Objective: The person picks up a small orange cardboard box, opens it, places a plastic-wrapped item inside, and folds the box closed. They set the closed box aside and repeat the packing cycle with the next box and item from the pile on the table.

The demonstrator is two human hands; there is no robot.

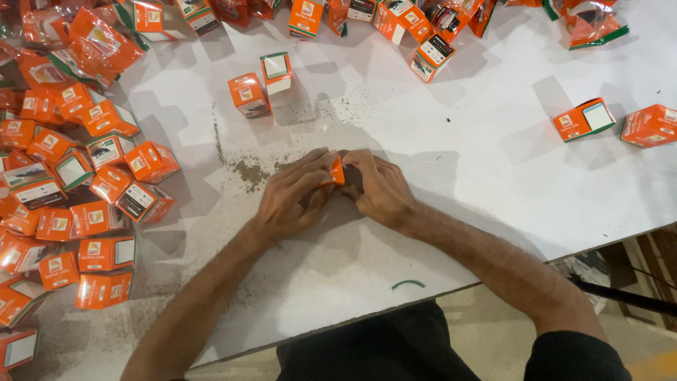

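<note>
Right now a small orange box point(337, 171) is pinched between both hands at the middle of the white table point(493, 162), just above its surface. The left hand point(293, 194) is closed on the box from the left, fingers curled over its top edge, while the right hand point(381, 187) is closed on it from the right, thumb and fingers pressed against its side. Only a sliver of the box is seen between the fingertips; most of it is hidden by the hands. Dark crumbs point(247, 171) are scattered across the table just beyond and to the left of the hands. Further up, two boxes are stood close together: an orange one point(248, 94) and, just beside it, one with a white face and green trim point(276, 72). A large heap of orange boxes point(77, 190) is piled along the left side, several tipped on their sides with white labels showing. More boxes point(395, 21) are strewn along the far edge. Well apart on the right, two more boxes point(584, 118) are laid side by side. A thin green band point(407, 283) is seen near the front edge of the table, below the right forearm. Dark clothing is glimpsed at the bottom.
</note>
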